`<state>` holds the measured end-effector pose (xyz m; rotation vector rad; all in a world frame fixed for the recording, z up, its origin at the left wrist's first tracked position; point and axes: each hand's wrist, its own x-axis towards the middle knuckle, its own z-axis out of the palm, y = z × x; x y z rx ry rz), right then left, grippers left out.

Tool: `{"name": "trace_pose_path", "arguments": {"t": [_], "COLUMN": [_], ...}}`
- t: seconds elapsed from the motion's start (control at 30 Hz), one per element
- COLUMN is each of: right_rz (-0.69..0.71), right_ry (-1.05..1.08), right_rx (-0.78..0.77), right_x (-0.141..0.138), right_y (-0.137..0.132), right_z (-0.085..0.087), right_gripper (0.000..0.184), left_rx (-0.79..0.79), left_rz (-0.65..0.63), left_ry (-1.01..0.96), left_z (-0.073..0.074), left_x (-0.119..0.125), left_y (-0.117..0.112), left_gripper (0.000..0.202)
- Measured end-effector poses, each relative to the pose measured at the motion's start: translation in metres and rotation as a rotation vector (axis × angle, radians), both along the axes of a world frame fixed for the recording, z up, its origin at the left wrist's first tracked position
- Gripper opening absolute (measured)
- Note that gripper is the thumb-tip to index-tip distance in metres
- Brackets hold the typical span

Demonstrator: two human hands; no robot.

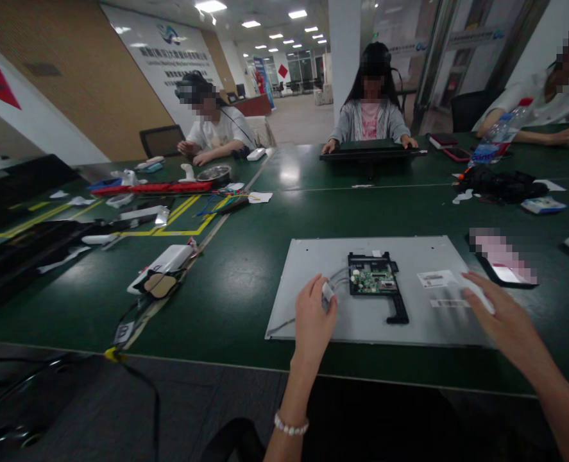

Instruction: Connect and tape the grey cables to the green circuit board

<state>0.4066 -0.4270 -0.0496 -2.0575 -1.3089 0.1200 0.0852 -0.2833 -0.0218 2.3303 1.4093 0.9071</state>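
The left hand (314, 317) pinches a small white connector (328, 292) beside the green circuit board (371, 281) in its angular plastic frame (398, 309), on a flat grey panel (313, 256) on the near worktop (226, 314). The right hand (508, 317) half-curls by a slim white piece (481, 296), grip unclear.

Office, by the look of it, with electronics work spreading over a shared counter (288, 208). Wall sign (178, 54) is showing a logo and lettering at eleven o'clock; ceiling lights (297, 14) are running in rows toward twelve, above an open floor (296, 115) where a blue banner (261, 76) is standing. Glass partition (421, 48) is carrying another logo at one. Dark-backed chair (161, 140) is standing at ten. People (226, 128) are sitting round at eleven, one and two. Workshop signs: yellow lines (178, 233) are marking the surface at nine; a bare circuit board (373, 281) is lying on a flat panel (308, 269) at four.
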Motion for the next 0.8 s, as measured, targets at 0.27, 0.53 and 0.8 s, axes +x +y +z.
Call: {"name": "trace_pose_path", "arguments": {"t": [0.27,0.53,0.8], "right_rz": [0.006,-0.013,0.004], "right_ry": [-0.028,-0.065,-0.140], "right_rx": [-0.133,-0.071,-0.018], "right_x": [0.039,0.027,0.025], "right_y": [-0.002,-0.001,0.007], "right_z": [-0.027,-0.028,-0.043], "right_gripper": [0.061,0.060,0.055], "left_rx": [0.161,0.113,0.176], "left_rz": [-0.009,-0.202,-0.441], "left_ry": [0.019,0.171,0.292], "left_z": [0.012,0.007,-0.004], "left_x": [0.022,0.074,0.130], "left_y": [-0.013,-0.050,-0.088], "left_gripper": [0.031,0.037,0.043]}}
